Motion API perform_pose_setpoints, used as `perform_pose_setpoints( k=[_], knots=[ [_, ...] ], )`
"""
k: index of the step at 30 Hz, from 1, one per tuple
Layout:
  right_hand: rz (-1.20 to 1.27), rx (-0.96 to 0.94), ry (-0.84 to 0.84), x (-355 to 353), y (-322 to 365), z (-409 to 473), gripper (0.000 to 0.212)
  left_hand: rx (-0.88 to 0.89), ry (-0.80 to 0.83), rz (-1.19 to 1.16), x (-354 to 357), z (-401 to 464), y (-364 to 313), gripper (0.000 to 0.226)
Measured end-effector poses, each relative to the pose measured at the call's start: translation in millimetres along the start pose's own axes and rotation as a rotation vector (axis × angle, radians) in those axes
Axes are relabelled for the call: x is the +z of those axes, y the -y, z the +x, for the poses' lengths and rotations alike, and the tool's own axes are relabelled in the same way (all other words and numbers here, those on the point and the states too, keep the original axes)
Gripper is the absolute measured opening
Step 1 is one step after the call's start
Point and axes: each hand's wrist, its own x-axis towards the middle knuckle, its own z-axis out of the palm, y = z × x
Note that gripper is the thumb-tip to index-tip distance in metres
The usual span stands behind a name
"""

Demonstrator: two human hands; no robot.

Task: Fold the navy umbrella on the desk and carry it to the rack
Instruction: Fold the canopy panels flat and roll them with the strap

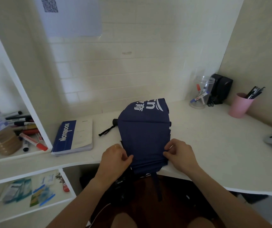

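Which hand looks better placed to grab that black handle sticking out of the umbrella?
Probably the left hand: the black handle pokes out on the umbrella's left side, while the right hand would have to cross over.

White desk (pixel 214 137) set in a corner of pale tiled walls (pixel 132 46); white shelving unit (pixel 38 129) at left; dark floor (pixel 173 203) beneath; soft, even lighting.

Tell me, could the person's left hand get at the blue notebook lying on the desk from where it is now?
Probably yes. The left hand pinches the near edge of the navy umbrella, and the notebook lies just to its left on the desk with only bare surface between. It would have to release the fabric first.
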Motion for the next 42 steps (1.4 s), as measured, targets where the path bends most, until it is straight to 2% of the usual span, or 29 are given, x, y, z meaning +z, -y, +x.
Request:
perform_pose_setpoints(
  k=[3, 5, 7, 9, 10, 14, 16, 18, 21, 22, 25, 26, 27, 29, 31, 34, 38, 42],
  knots=[
    [-0.151, -0.098, 0.031, 1, -2, -1, 0.014, 0.148, -0.112, 0.002, -1, -3, -2, 0.029],
    [-0.369, -0.238, -0.029, 2, 2, -2, 0.023, 0.315, -0.121, 0.058, -5, -1, -1, 0.034],
    [-0.522, -0.454, -0.096, 4, 8, 0, 0.044, 0.504, -0.005, 0.205, -7, 8, 1, 0.057],
    [-0.615, -0.628, -0.059, 5, 11, 3, 0.055, 0.598, 0.105, 0.282, -5, 15, 3, 0.06],
    [-0.653, -0.656, -0.012, 7, 7, 4, 0.056, 0.606, 0.149, 0.283, -4, 16, 5, 0.057],
    [-0.616, -0.553, 0.135, 10, -7, 4, 0.056, 0.528, 0.275, 0.179, -3, 11, 7, 0.048],
    [-0.573, -0.523, 0.157, 7, -5, 4, 0.06, 0.495, 0.266, 0.126, -1, 14, 5, 0.043],
    [-0.531, -0.476, 0.246, 3, 0, 8, 0.055, 0.509, 0.213, 0.167, 3, 20, 1, 0.045],
    [-0.398, -0.337, 0.324, -14, 21, 26, 0.03, 0.609, 0.15, 0.281, 9, 22, -4, 0.049],
    [-0.286, -0.271, 0.251, -22, 31, 36, 0.025, 0.625, 0.162, 0.289, 10, 20, -6, 0.049],
    [0.107, 0.001, -0.189, -50, 56, 78, 0.025, 0.637, 0.162, 0.278, 13, 18, -7, 0.051],
    [0.196, 0.104, -0.254, -57, 61, 94, 0.03, 0.647, 0.151, 0.284, 13, 18, -6, 0.05],
    [0.246, 0.187, -0.249, -60, 64, 109, 0.038, 0.653, 0.145, 0.284, 14, 18, -5, 0.05],
    [0.327, 0.329, -0.104, -57, 69, 132, 0.055, 0.65, 0.142, 0.281, 16, 18, -2, 0.049],
    [0.468, 0.418, 0.04, -49, 75, 143, 0.054, 0.645, 0.157, 0.274, 18, 17, -1, 0.049],
    [0.658, 0.411, 0.062, -46, 82, 143, 0.034, 0.653, 0.171, 0.273, 19, 17, -2, 0.049],
    [0.93, 0.298, 0.137, -53, 77, 125, 0.037, 0.629, 0.207, 0.262, 15, 17, -6, 0.052],
    [1.021, 0.149, 0.216, -57, 65, 98, 0.017, 0.62, 0.224, 0.245, 15, 17, -9, 0.053]
  ],
)
